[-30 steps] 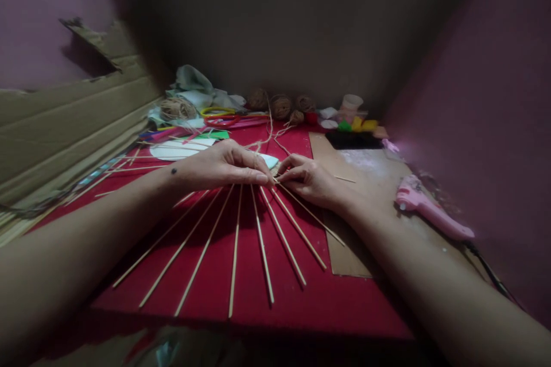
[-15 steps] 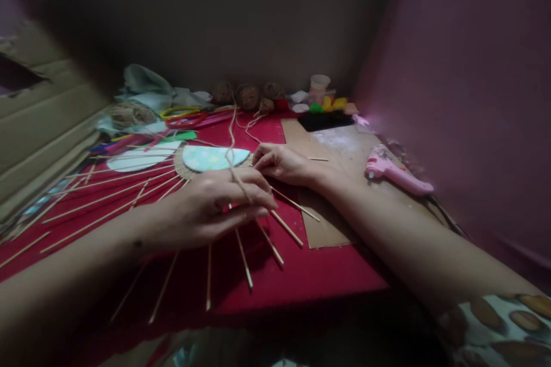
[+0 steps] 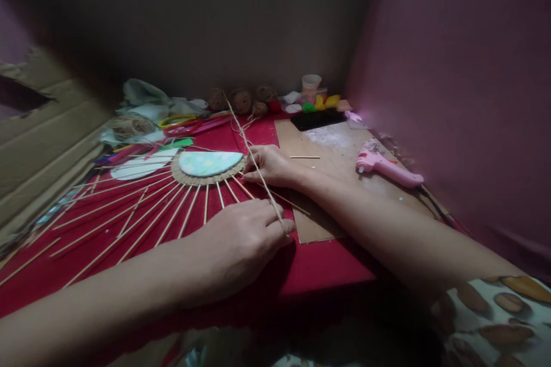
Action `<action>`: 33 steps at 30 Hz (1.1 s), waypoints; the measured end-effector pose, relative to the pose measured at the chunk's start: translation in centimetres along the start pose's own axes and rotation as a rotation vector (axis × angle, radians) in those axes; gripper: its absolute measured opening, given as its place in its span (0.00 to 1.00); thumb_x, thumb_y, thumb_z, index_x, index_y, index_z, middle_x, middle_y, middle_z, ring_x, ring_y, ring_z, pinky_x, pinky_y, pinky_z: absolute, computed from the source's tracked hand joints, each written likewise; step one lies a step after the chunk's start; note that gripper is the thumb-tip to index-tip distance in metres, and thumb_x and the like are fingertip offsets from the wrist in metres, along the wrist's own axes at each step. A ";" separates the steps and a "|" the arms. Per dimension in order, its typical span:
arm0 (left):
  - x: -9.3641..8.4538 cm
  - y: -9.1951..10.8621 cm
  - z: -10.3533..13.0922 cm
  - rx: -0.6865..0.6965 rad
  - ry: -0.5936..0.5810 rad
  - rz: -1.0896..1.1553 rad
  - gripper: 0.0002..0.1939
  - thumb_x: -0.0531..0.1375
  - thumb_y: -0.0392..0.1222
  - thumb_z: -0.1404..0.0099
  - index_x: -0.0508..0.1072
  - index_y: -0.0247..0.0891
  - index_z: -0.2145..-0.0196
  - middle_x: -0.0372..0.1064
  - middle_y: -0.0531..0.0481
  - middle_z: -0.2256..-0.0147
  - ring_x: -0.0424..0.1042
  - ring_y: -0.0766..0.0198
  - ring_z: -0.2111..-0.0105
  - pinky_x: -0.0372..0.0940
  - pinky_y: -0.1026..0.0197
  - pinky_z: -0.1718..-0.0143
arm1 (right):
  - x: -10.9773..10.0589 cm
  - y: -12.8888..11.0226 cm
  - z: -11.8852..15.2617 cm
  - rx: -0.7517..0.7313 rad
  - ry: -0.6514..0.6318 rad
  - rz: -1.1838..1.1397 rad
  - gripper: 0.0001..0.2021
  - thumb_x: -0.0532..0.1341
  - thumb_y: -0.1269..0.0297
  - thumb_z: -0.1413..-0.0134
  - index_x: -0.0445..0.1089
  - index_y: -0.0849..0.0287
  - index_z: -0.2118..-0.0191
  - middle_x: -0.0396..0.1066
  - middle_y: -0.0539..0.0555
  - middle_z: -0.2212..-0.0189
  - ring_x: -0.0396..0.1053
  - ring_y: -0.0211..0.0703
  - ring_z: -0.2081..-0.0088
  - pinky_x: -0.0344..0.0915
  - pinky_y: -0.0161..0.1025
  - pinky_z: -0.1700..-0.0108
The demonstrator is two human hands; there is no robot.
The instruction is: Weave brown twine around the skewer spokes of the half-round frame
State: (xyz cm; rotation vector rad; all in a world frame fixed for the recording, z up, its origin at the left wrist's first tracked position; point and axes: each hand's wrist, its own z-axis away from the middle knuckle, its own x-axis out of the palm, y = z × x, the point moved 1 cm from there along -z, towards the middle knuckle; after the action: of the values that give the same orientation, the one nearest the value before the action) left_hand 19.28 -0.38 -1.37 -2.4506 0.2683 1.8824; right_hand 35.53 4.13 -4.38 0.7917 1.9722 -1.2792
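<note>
A half-round piece with light blue patterned fabric [image 3: 210,163] lies on the red cloth, edged by a woven twine band [image 3: 178,175]. Thin wooden sticks [image 3: 189,210] fan out from that band. My right hand [image 3: 267,166] pinches the right end of the band, where its fingertips hide the sticks' roots. Nearer to me, my left hand [image 3: 247,235] is closed on a strand of twine [image 3: 252,159]. The strand runs taut from the back, passing in front of my right fingers. The left hand covers the outer ends of several sticks.
Twine balls [image 3: 241,101] stand along the back, near a plastic cup [image 3: 310,87]. At right, a pink glue gun [image 3: 387,167] and a dark phone-like slab [image 3: 318,120] lie on cardboard [image 3: 318,223]. Scissors [image 3: 178,121] and a white oval [image 3: 140,167] are at left.
My left hand has moved right and toward me, drawing the slack twine straight. My right hand has shifted slightly left, still at the band's right end. The view has moved a little.
</note>
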 end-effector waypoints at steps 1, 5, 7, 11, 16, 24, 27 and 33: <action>-0.1 0.1 0.0 -0.027 0.024 0.047 0.14 0.48 0.36 0.31 0.72 0.34 0.58 0.70 0.44 0.69 0.68 0.63 0.71 0.66 0.62 0.71 | 0.0 0.0 0.0 -0.006 0.003 0.008 0.02 0.66 0.72 0.52 0.77 0.64 0.71 0.68 0.52 0.70 0.64 0.34 0.69 0.61 0.33 0.65; -0.4 0.4 -0.2 -0.043 0.087 0.129 0.12 0.50 0.35 0.31 0.72 0.35 0.56 0.70 0.45 0.67 0.68 0.65 0.69 0.65 0.65 0.72 | 0.0 -0.1 0.0 0.000 0.018 0.032 0.03 0.65 0.72 0.52 0.78 0.64 0.70 0.70 0.53 0.68 0.66 0.35 0.68 0.61 0.33 0.64; -0.1 0.6 -0.5 0.007 0.097 0.046 0.12 0.49 0.34 0.32 0.72 0.35 0.58 0.70 0.46 0.69 0.67 0.65 0.71 0.63 0.63 0.73 | -0.2 -0.3 0.0 0.027 0.000 0.058 0.05 0.65 0.70 0.52 0.78 0.64 0.69 0.72 0.54 0.68 0.67 0.36 0.68 0.61 0.33 0.64; 0.8 1.6 -1.6 0.080 0.013 -0.141 0.11 0.49 0.31 0.34 0.71 0.32 0.63 0.69 0.44 0.69 0.65 0.61 0.71 0.66 0.58 0.70 | -0.8 -1.1 -0.2 0.077 -0.063 0.157 0.07 0.63 0.69 0.51 0.78 0.64 0.67 0.74 0.56 0.70 0.67 0.38 0.68 0.60 0.33 0.66; 1.8 3.5 -2.7 -0.009 -0.198 -0.330 0.09 0.51 0.30 0.39 0.69 0.31 0.62 0.68 0.44 0.67 0.67 0.58 0.71 0.67 0.55 0.71 | -1.0 -2.1 -0.9 0.079 -0.124 0.295 0.11 0.60 0.72 0.56 0.77 0.65 0.65 0.74 0.59 0.72 0.67 0.40 0.72 0.57 0.34 0.73; 3.0 4.5 -4.9 -0.148 -0.283 -0.215 0.15 0.48 0.32 0.37 0.63 0.29 0.52 0.67 0.41 0.62 0.69 0.60 0.70 0.67 0.59 0.75 | -1.7 -3.3 -1.7 0.161 -0.208 0.319 0.13 0.60 0.70 0.56 0.75 0.67 0.63 0.74 0.60 0.68 0.67 0.41 0.72 0.56 0.33 0.76; 3.4 4.9 -5.6 -0.140 -0.358 -0.254 0.13 0.47 0.30 0.38 0.66 0.28 0.58 0.67 0.40 0.64 0.68 0.57 0.72 0.66 0.57 0.79 | -2.5 -4.1 -1.7 0.225 -0.255 0.303 0.13 0.61 0.70 0.56 0.74 0.68 0.62 0.73 0.60 0.66 0.67 0.41 0.70 0.56 0.33 0.75; 4.1 5.0 -5.7 -0.079 -0.293 -0.263 0.10 0.48 0.33 0.37 0.67 0.30 0.62 0.63 0.44 0.71 0.66 0.59 0.76 0.64 0.57 0.83 | -2.7 -4.2 -2.1 0.223 -0.287 0.244 0.10 0.60 0.72 0.58 0.74 0.68 0.67 0.71 0.57 0.73 0.66 0.41 0.72 0.57 0.34 0.75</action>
State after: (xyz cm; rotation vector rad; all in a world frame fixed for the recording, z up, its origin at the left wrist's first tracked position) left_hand 24.91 -6.52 -3.44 -2.0868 -0.1358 2.1241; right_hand 33.51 4.27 0.62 0.8712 1.4779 -1.3921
